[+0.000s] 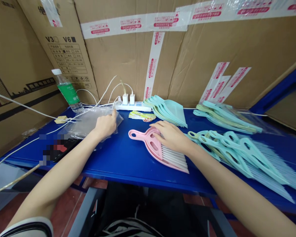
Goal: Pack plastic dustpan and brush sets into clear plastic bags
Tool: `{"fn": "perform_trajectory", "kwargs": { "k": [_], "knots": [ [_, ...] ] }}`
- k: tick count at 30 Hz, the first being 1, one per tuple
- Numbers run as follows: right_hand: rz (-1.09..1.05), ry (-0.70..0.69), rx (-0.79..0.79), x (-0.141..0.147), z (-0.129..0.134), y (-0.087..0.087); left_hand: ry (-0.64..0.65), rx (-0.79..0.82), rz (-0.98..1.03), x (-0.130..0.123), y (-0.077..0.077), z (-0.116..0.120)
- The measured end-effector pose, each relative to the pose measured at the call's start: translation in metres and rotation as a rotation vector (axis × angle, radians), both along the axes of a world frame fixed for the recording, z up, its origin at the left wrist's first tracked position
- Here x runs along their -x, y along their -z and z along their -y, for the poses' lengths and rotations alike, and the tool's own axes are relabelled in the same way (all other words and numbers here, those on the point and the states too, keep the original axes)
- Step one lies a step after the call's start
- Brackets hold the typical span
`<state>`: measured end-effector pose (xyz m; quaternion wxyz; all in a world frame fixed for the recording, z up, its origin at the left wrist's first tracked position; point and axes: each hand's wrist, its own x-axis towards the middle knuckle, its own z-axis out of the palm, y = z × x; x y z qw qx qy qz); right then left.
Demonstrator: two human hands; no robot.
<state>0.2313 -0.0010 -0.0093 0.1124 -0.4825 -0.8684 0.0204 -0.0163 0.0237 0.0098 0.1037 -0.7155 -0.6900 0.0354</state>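
Observation:
A pink hand brush (171,156) with white bristles lies nested in a pink dustpan (136,134) on the blue table. My right hand (172,136) grips the set from above, its thumb on the brush and its fingers reaching over the far edge. To the left, my left hand (106,125) is over a stack of clear plastic bags (82,121). Its index finger stretches forward, while the other fingers are partly hidden; nothing shows in its grasp. Just beyond the pink set lie several printed cards (141,116) beside a stack of turquoise dustpans (170,110).
Turquoise and greenish brushes (236,148) are piled at right, with more dustpans (227,117) behind them. A white power strip (133,107) with chargers stands along the cardboard wall (128,56). A water bottle (69,92), white cables and a dark phone-like object (66,146) occupy the left.

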Motion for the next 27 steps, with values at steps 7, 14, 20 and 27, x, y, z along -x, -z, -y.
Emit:
{"fn": "perform_trajectory", "kwargs": {
  "k": [7,14,20,27],
  "knots": [
    [0.079,0.141,0.021,0.0,0.001,-0.004,0.001,-0.013,-0.03,-0.005,-0.006,0.006],
    [0.203,0.22,0.098,0.004,0.005,-0.016,0.023,0.023,-0.025,-0.007,-0.01,0.007],
    [0.294,0.284,0.073,0.003,0.004,-0.017,0.048,0.034,-0.01,-0.006,-0.011,0.006],
    [0.309,0.305,0.069,-0.004,-0.003,-0.016,0.078,0.045,-0.018,-0.006,-0.009,0.005]
  ]
}}
